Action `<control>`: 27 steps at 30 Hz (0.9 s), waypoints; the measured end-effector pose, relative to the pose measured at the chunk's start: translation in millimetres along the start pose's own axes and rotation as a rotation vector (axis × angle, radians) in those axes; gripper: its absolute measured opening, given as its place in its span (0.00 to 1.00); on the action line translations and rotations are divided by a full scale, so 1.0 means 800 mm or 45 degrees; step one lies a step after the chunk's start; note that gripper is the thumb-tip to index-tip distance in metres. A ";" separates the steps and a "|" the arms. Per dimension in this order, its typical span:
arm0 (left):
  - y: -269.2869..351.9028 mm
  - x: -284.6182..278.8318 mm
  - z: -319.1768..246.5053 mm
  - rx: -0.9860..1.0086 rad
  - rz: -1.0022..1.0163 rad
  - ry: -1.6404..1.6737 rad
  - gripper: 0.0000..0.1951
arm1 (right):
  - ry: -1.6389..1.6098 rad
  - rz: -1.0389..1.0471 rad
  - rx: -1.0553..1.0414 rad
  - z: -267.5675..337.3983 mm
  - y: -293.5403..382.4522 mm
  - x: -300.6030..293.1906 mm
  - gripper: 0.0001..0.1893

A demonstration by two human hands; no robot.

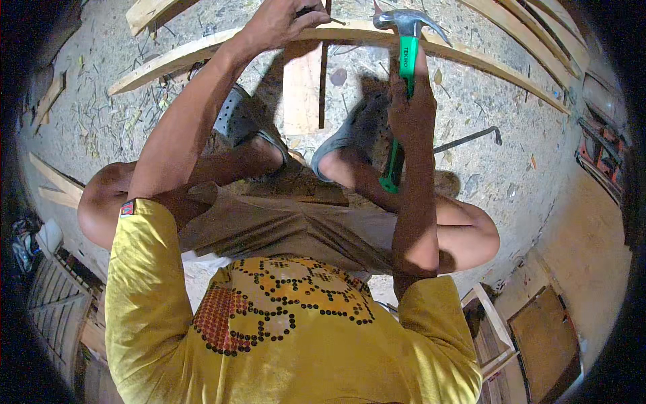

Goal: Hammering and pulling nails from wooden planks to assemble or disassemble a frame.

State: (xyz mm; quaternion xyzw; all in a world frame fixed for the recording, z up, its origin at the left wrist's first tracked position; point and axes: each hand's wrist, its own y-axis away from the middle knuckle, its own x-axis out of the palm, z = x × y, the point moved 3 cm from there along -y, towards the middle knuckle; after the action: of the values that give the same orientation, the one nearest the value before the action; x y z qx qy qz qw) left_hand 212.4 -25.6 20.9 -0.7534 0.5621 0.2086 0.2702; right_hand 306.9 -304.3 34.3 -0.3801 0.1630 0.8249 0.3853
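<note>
At the top, my left hand [285, 20] pinches a thin nail [338, 21] between thumb and fingers. The nail's end points right, above a long wooden batten [176, 63] that looks curved across the view. My right hand [413, 103] grips a Tekiro claw hammer [407, 53] by its green and black handle. Its steel head appears over the batten, to the right of the nail, with the claw towards the right. A short, wide board [303, 96] extends from the batten towards me, between my feet. Whether the hammer head touches the wood cannot be told.
A dark pry bar [469, 140] lies on the rough concrete floor [497, 177], right of my right arm. More timber strips [535, 45] lie at the upper right. Loose nails and leaves litter the floor. A wooden frame [497, 323] and brown panel [547, 333] stand lower right.
</note>
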 end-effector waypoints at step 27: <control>0.005 0.002 -0.021 0.196 -0.082 -0.220 0.10 | -0.046 -0.106 -0.152 0.009 0.003 -0.013 0.30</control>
State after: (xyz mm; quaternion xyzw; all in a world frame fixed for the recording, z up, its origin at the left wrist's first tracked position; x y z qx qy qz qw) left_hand 209.2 -38.4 32.6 -0.7273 0.5265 0.2202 0.3811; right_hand 305.6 -307.0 47.0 -0.3939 0.0905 0.8232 0.3987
